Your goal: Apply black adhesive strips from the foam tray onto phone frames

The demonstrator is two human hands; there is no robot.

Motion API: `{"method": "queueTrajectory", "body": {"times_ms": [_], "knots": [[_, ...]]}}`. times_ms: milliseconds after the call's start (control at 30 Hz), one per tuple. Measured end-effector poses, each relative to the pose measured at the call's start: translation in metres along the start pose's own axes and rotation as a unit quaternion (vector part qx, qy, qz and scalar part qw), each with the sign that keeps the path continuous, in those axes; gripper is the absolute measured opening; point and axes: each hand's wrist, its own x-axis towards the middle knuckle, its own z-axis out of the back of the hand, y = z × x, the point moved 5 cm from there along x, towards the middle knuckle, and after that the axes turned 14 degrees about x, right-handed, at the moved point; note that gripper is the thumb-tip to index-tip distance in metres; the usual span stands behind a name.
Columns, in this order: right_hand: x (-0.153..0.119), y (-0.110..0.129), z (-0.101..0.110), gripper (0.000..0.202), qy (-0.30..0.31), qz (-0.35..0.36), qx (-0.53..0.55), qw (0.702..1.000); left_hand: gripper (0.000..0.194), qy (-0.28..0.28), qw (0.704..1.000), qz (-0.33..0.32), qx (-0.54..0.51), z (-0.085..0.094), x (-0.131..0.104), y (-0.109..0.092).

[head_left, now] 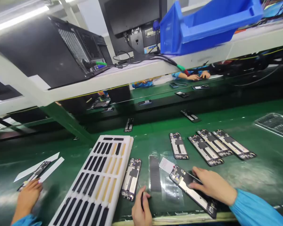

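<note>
The left hand [141, 211] is pinching a small dark strip [142, 201] near the counter's [261, 175] front edge. The right hand [212, 185] is lying flat, fingers unfolded, on a phone frame [182, 181].

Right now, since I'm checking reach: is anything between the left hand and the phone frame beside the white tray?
Nothing visible: the left hand sits just right of the phone frame, only green mat between; the white tray lies beyond the frame.

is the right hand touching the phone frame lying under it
Touching: in the head view, the right hand lies flat on the phone frame, fingers pressing its upper half.
</note>
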Motion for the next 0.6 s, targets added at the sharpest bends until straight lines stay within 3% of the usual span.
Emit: {"method": "queueTrajectory", "body": {"times_ms": [133,267,433,600], "knots": [[0.005,-0.005,-0.017,0.015,0.026,-0.058,-0.042,0.997,0.038,0.005,1.000,-0.004,0.003,0.003,0.004,0.003],[0.008,-0.009,-0.011,0.019,0.057,-0.023,-0.044,0.997,0.029,0.008,1.000,-0.001,-0.005,0.000,0.003,0.006],[0.005,-0.007,0.008,0.024,0.054,0.009,-0.006,0.998,0.025,0.012,1.000,0.010,-0.025,-0.008,-0.003,0.010],[-0.002,-0.037,0.035,0.029,0.017,-0.017,0.038,0.999,0.046,0.004,0.995,0.063,-0.072,-0.019,-0.010,0.020]]}}
